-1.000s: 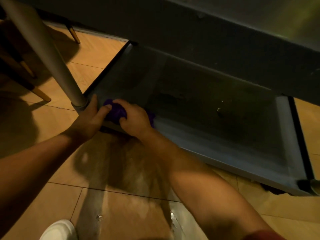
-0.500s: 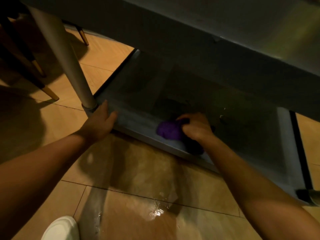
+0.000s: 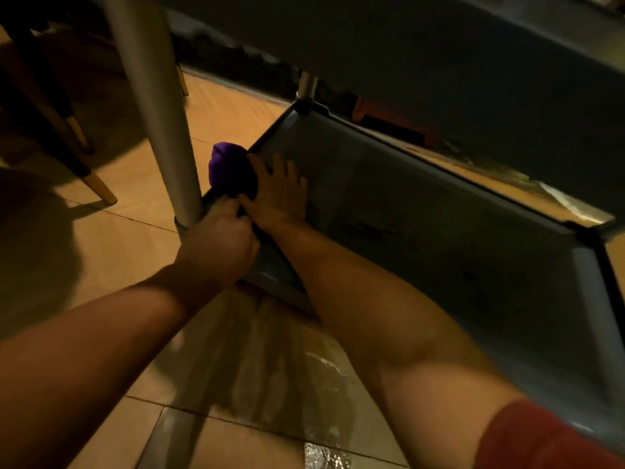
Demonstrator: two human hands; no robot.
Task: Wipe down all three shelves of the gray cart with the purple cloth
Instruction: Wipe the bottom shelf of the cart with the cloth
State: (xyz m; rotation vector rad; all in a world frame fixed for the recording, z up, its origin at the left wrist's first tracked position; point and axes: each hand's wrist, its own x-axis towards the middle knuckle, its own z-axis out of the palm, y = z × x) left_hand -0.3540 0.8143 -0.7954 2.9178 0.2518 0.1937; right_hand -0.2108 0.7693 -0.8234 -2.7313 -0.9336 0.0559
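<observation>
Hands at shelf rim: right hand spread against purple cloth, left hand tight round corner

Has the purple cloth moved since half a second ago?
Yes. The crumpled purple cloth went left, from the front rim of the gray bottom shelf to its side rim beyond the round metal post.

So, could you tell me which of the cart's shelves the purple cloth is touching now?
The bottom shelf, the one just above the floor: the right hand presses the purple cloth against its side rim. The shelf above hangs overhead, untouched.
</observation>
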